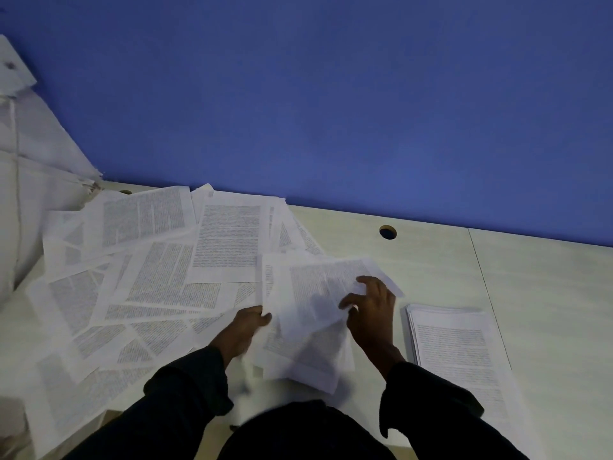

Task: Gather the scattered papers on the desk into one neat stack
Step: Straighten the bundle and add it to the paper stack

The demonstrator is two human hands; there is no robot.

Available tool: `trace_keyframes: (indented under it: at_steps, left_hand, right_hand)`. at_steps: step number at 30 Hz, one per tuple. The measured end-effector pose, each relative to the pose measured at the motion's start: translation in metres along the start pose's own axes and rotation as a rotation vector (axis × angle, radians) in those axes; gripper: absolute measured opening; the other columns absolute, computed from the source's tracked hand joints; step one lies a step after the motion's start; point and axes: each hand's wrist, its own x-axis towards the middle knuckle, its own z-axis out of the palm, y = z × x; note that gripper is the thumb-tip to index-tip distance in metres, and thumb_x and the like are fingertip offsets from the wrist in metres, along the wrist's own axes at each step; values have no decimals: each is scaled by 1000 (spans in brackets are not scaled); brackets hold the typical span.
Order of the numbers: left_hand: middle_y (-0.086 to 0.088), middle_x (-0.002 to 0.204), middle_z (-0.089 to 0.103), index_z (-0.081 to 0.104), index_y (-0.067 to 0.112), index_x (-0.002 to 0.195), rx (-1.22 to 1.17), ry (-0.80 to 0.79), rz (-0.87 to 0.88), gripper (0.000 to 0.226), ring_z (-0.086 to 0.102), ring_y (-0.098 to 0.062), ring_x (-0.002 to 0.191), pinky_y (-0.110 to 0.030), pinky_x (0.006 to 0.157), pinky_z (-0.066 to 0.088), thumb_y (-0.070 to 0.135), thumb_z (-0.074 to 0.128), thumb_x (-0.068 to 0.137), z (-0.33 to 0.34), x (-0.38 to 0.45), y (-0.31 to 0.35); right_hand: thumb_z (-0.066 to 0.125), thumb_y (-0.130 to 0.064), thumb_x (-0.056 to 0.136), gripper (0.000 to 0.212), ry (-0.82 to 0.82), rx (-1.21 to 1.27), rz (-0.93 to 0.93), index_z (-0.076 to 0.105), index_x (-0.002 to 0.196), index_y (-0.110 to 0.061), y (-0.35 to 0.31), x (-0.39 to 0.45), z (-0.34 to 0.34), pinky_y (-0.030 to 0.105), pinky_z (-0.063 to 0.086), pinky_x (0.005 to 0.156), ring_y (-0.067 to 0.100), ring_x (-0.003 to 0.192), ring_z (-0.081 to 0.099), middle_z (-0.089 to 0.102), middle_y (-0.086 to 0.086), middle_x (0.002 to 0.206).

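Note:
Printed white papers (156, 270) lie scattered and overlapping across the left half of the pale desk (431, 257). Between my hands is a loose bundle of sheets (308, 313), slightly raised and crumpled. My left hand (245, 330) grips the bundle's left edge. My right hand (371, 310) holds its right side, fingers curled over the top sheet. A neat stack of papers (457, 356) rests on the desk just right of my right hand.
A blue partition wall (331, 94) runs along the desk's far edge. A round cable hole (387, 232) sits behind the bundle, another (126, 192) at far left. Large white paper or wrapping (33, 154) piles up at the left. A seam (487, 293) crosses the desk.

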Motion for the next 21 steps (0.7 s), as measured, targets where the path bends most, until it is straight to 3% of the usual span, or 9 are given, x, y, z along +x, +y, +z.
trace_keyframes:
  at_steps: [3, 7, 10, 15, 17, 19, 21]
  left_hand:
    - [-15, 126, 67, 62, 3, 129, -75, -8, -80, 31, 62, -36, 117, -46, 101, 50, 6, 60, 99, -8, 4, -4]
    - [-16, 127, 67, 63, 1, 130, -25, -17, -71, 37, 61, -35, 119, -47, 105, 48, -8, 58, 94, -9, 7, -11]
    - [-18, 122, 70, 65, 0, 127, 29, -77, -83, 38, 64, -35, 114, -47, 100, 52, -6, 64, 90, -14, 3, -13]
    - [-24, 124, 68, 69, -1, 120, -46, -198, -151, 52, 65, -40, 112, -45, 96, 55, -26, 50, 78, -38, -3, 8]
    - [-16, 116, 72, 69, 3, 122, -170, -309, -186, 53, 69, -34, 97, -38, 81, 59, -12, 53, 75, -46, -5, 24]
    - [-6, 93, 73, 73, 8, 105, -146, -319, -244, 31, 64, -20, 68, -26, 60, 52, 7, 64, 75, -39, -16, 41]
    - [-7, 100, 75, 75, 9, 105, -7, -299, -202, 29, 70, -22, 77, -28, 68, 56, 18, 81, 78, -22, -20, 46]
  right_hand:
    - [74, 16, 56, 45, -83, 72, 149, 75, 61, -29, 14, -15, 9, 48, 35, 108, 42, 141, 44, 57, 16, 143]
    - [60, 22, 73, 51, -257, 232, 196, 74, 59, -25, 24, -18, 17, 26, 23, 118, 28, 154, 28, 40, 12, 161]
    - [61, 20, 76, 49, -274, 221, 156, 71, 57, -24, 20, -9, 15, 33, 27, 119, 26, 157, 19, 35, 9, 164]
    - [58, 13, 83, 51, -398, 103, 127, 64, 54, -28, 34, -4, 7, 36, 40, 109, 26, 157, 19, 33, -3, 166]
    - [55, 14, 83, 51, -448, 105, 58, 59, 53, -28, 42, -7, 4, 30, 37, 111, 25, 155, 26, 36, -5, 164]
    - [56, 13, 83, 48, -491, 100, -20, 59, 55, -26, 43, -8, 2, 27, 33, 114, 25, 155, 27, 33, -5, 165]
    - [58, 13, 83, 46, -532, 104, -55, 61, 58, -26, 39, -7, 5, 30, 32, 118, 25, 156, 23, 29, -2, 166]
